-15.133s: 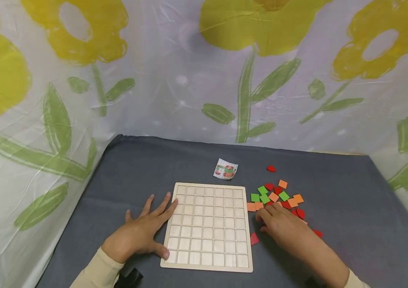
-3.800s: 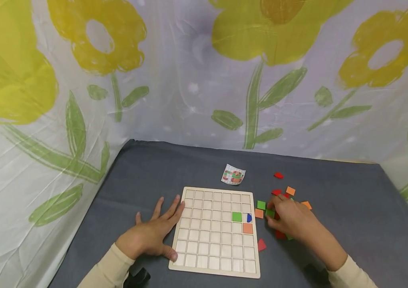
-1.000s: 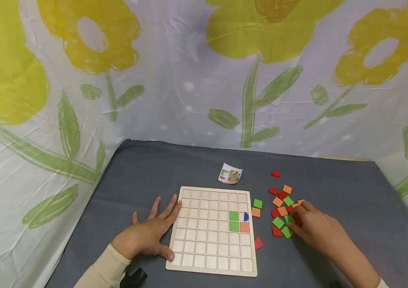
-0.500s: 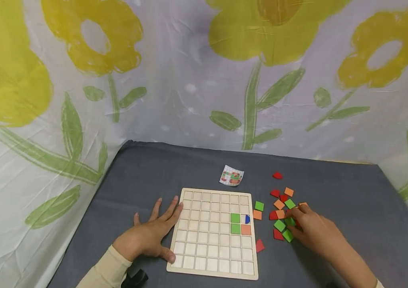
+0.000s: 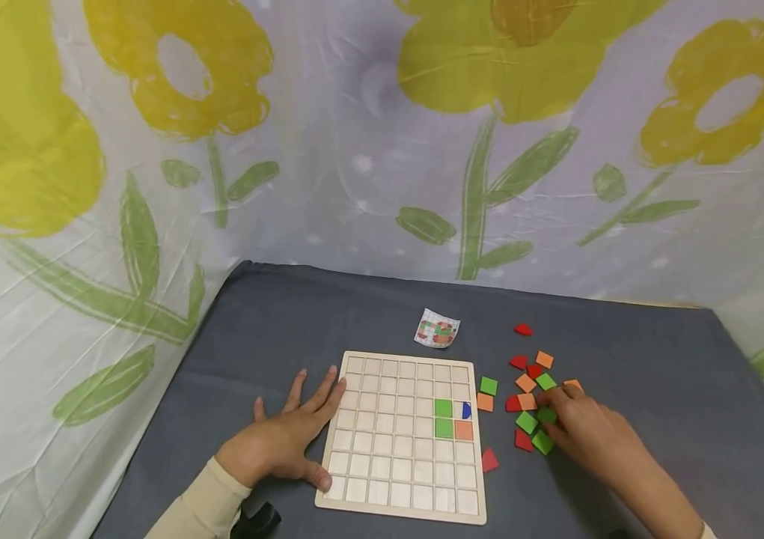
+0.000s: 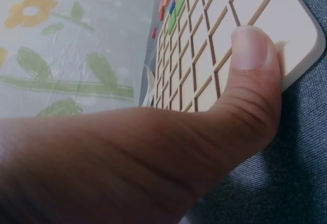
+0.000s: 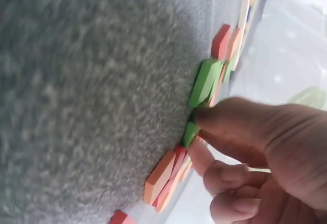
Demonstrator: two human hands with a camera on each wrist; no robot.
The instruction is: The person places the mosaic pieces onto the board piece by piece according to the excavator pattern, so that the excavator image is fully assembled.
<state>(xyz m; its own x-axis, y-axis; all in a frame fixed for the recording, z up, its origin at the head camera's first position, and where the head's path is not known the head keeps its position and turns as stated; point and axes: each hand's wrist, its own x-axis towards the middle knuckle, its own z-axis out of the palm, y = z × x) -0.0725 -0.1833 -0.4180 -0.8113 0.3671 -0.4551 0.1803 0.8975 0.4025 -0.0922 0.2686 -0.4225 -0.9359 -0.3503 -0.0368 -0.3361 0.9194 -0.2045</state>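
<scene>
A pale wooden grid board (image 5: 390, 449) lies on the dark cloth in the head view. My left hand (image 5: 280, 439) rests with spread fingers along its left edge, the thumb (image 6: 253, 55) on the near corner. Toward the board's right side sit two green tiles (image 5: 444, 428), an orange tile (image 5: 464, 430) and a blue half-round piece (image 5: 466, 410). Right of the board, my right hand (image 5: 593, 430) reaches into loose coloured tiles. Its thumb and index finger pinch a green square tile (image 7: 190, 133), partly hidden by the fingers.
A small printed pattern card (image 5: 437, 329) lies behind the board. Loose red, orange and green tiles surround the right hand; one red piece (image 5: 489, 460) lies beside the board's right edge. A flower-patterned curtain (image 5: 328, 187) hangs behind the table.
Since the earliest frame, green, orange and blue pieces have come onto the board. Over the last second my right hand has shifted slightly among the tiles, onto a green one. The left hand stays.
</scene>
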